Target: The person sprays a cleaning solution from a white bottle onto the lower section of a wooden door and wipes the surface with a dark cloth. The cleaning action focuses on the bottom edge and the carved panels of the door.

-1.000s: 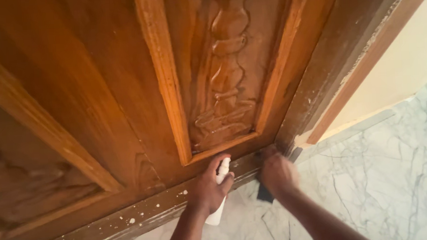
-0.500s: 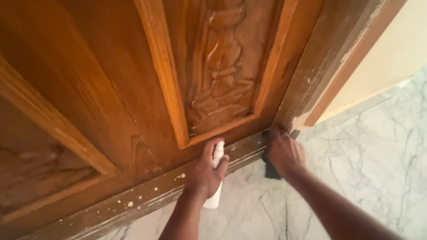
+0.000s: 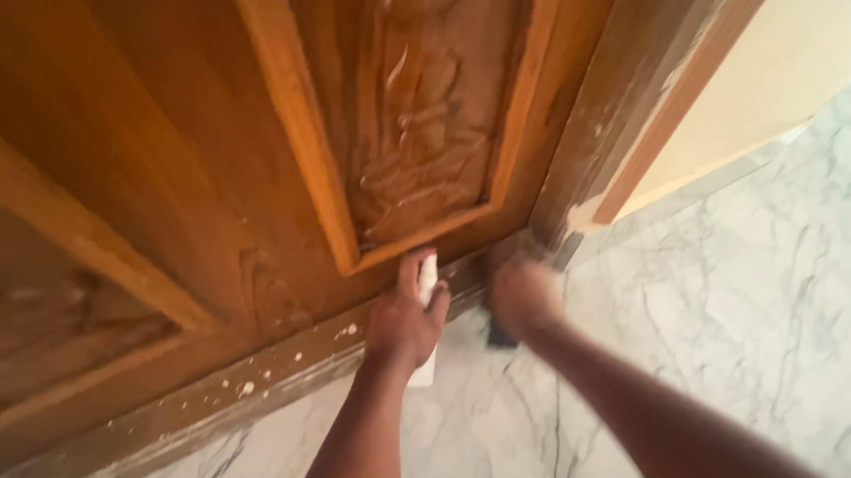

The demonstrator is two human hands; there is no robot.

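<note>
Marble floor (image 3: 751,326) meets a carved wooden door (image 3: 192,185) with pale specks on its bottom edge. My left hand (image 3: 403,315) is closed around a white folded piece (image 3: 426,299), pressed on the door's low rail. My right hand (image 3: 521,297), blurred, seems to grip a dark pad (image 3: 499,336) there. Hard rubbing could scratch the varnish, I think.

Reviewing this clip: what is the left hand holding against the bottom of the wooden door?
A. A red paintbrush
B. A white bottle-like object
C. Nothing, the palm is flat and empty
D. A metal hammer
B. The left hand grips a white bottle-like object that shows above and below its fingers, pressed near the paint-speckled lower rail of the door; the right hand, blurred, holds something dark beside it.
</note>
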